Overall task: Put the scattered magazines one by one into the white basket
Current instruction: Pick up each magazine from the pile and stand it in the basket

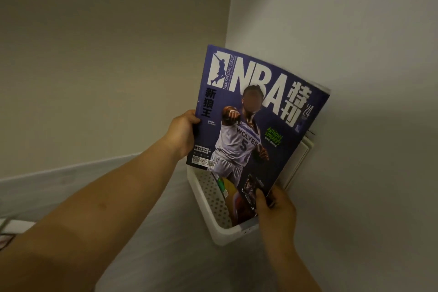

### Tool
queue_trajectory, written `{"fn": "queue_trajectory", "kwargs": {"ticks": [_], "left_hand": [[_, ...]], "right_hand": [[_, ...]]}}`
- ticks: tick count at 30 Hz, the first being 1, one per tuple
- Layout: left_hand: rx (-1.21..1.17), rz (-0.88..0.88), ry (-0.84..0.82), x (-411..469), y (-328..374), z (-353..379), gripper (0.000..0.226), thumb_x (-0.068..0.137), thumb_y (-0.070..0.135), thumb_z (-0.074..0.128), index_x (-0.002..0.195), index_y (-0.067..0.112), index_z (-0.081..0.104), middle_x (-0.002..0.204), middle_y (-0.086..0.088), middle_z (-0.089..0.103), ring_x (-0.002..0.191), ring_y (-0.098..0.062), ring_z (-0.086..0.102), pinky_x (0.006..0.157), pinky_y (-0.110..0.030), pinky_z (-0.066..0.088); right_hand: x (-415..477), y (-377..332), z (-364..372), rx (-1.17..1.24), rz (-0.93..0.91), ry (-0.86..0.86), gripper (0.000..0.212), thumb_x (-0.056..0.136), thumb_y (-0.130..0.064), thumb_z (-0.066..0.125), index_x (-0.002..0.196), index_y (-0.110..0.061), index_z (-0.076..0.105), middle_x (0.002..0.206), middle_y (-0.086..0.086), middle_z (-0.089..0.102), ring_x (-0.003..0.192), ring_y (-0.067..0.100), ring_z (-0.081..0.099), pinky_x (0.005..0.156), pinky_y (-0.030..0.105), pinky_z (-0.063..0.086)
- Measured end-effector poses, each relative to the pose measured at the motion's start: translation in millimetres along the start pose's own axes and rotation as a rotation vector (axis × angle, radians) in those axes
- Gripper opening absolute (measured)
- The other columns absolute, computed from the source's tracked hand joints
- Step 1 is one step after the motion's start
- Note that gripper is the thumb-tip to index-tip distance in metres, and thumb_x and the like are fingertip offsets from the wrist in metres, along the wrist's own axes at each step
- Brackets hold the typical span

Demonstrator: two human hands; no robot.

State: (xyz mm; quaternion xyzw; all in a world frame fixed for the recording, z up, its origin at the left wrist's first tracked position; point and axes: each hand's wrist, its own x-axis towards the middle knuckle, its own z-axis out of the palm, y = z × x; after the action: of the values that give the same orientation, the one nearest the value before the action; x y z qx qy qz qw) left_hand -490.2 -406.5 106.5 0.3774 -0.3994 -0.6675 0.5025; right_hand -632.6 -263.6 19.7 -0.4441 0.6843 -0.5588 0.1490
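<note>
Here, NBA magazine (258,106), WOLVES 5, in left hand (182,135), right hand (277,211)

A: What's the room like?
B: Two plain walls (94,42) meet at a corner (229,7). The left one is beige, the right greyish-white.
A: And lower down?
B: Pale skirting (59,173), grey floor (161,251), dim light.
</note>
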Motion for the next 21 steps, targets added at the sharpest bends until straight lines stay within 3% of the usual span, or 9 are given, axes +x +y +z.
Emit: {"fn": "queue_trajectory", "kwargs": {"ticks": [3,6,11,16,19,21], "left_hand": [[0.09,-0.01,0.036,11,-11,8,0.034,0.079,-0.007,0.021,0.067,0.008,0.049,0.077,-0.01,0.052,0.07,-0.023,0.047,0.068,-0.03,0.042],[0.198,-0.024,0.026,22,-19,13,0.032,0.077,-0.008,0.022,0.068,0.007,0.049,0.079,-0.01,0.051,0.075,-0.025,0.044,0.072,-0.033,0.039],[0.304,-0.053,0.057,35,-37,8,0.035,0.079,-0.009,0.024,0.064,0.011,0.048,0.072,-0.006,0.053,0.065,-0.02,0.047,0.063,-0.027,0.04],[0.425,-0.06,0.059,42,-52,-3,0.031,0.085,-0.01,0.028,0.101,0.007,0.049,0.084,-0.005,0.057,0.076,-0.018,0.051,0.066,-0.026,0.044],[0.496,-0.038,0.024,44,-54,-7,0.035,0.088,-0.007,0.03,0.117,0.0,0.049,0.113,-0.012,0.057,0.095,-0.022,0.051,0.087,-0.032,0.041],[0.537,-0.029,-0.01,44,-54,-9,0.039,0.088,-0.006,0.031,0.124,0.003,0.045,0.126,-0.014,0.054,0.105,-0.024,0.05,0.095,-0.036,0.039]], "right_hand": [[0,7,2,-0.057,0.015,-0.014,0.026,0.083,-0.007,0.059,0.108,0.0,0.059,0.098,0.018,0.066,0.09,0.032,0.061,0.076,0.034,0.046],[-3,14,3,-0.115,0.038,-0.026,0.027,0.083,-0.012,0.06,0.103,0.006,0.058,0.088,0.025,0.066,0.079,0.032,0.061,0.067,0.033,0.043],[-4,18,5,-0.203,-0.028,-0.036,0.022,0.084,-0.014,0.06,0.098,0.002,0.063,0.084,0.023,0.067,0.073,0.029,0.059,0.063,0.026,0.036],[-4,25,11,-0.292,-0.078,-0.043,0.021,0.082,-0.013,0.062,0.087,0.008,0.063,0.079,0.028,0.064,0.068,0.031,0.056,0.061,0.024,0.029],[-7,28,14,-0.28,-0.07,-0.042,0.019,0.081,-0.012,0.063,0.086,0.006,0.063,0.079,0.025,0.063,0.065,0.02,0.047,0.055,0.022,0.028],[-8,29,13,-0.215,-0.048,0.005,0.016,0.081,-0.011,0.062,0.089,0.003,0.063,0.073,0.02,0.063,0.06,0.015,0.047,0.051,0.013,0.03]]}}
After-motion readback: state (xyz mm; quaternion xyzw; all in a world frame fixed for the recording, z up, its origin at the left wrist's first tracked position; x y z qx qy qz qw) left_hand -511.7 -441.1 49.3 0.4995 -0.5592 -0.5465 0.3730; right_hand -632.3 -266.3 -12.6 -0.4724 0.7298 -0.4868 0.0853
